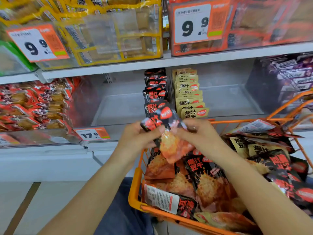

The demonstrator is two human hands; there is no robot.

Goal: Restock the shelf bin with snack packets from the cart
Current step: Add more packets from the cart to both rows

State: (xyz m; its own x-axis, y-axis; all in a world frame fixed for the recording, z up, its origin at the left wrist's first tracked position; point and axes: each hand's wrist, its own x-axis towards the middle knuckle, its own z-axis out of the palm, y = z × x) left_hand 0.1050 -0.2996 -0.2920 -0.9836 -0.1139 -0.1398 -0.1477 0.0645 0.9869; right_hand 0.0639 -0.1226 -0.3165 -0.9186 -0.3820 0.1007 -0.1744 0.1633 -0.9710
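Both hands hold a black-and-red snack packet [167,133] just above the orange cart [135,192], in front of the lower shelf. My left hand [137,138] grips its left side and my right hand [198,133] pinches its right side. The clear shelf bin [118,106] behind them holds a row of upright black packets [155,92] along its right wall; its left part is bare. The cart is full of black-red and tan packets [203,175].
A neighbouring clear bin holds a row of tan packets [189,97]. Red packets [33,106] fill the bin at left, purple ones [291,75] the one at right. Upper shelf bins carry 9.9 price tags [193,24]. A 17.8 tag [92,134] hangs on the bin front.
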